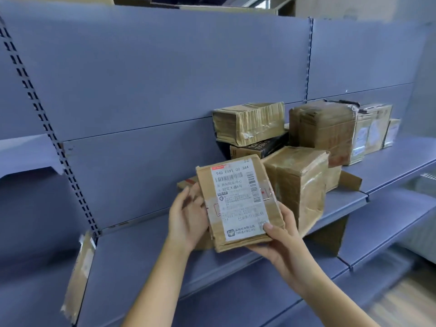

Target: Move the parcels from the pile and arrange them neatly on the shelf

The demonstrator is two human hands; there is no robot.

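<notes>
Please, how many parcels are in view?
7: the held parcel, black box, taped box atop it, front box, then big box, labelled box, small box rightward; others may be hidden.

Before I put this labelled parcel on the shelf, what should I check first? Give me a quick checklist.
1. Grip: left hand holds the labelled parcel at its left edge, right hand supports its lower right corner, thumb on the label: ok.
2. Landing spot: shelf is bare left of the parcels: ok.
3. Clearance from the taped box on the right: cannot tell, the parcel overlaps it in view.
4. Stack behind: the upper taped parcel lies tilted on the black box: not ok.
5. Label faces out and is readable: ok.
</notes>
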